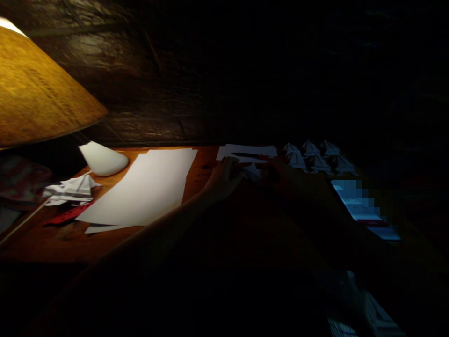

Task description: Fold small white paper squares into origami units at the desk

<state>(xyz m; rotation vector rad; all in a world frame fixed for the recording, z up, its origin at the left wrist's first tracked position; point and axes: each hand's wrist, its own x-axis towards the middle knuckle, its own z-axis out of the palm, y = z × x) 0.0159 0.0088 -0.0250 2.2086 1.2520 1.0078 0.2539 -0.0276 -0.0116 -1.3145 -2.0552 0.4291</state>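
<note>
Both arms reach forward over a dim wooden table. My left hand [224,177] is closed, its fingertips pinching the near-left side of a small folded piece of white paper [251,173]. On the paper's other side, my right hand [277,172] lies in deep shadow, fingers bent against it. Just beyond them are white paper pieces [228,150], with a dark, blade-like object [245,155] lying across them; its right end looks reddish. Several folded paper shapes with pointed tops [318,163] stand in two rows right of my right hand.
Large white sheets [143,187] lie left of my hands. Farther left are a lamp with a tan shade [42,93] and white base [103,158], crumpled-looking folded paper [73,188] and a red object [68,215]. A lit screen [361,206] lies right. A dark wall rises behind.
</note>
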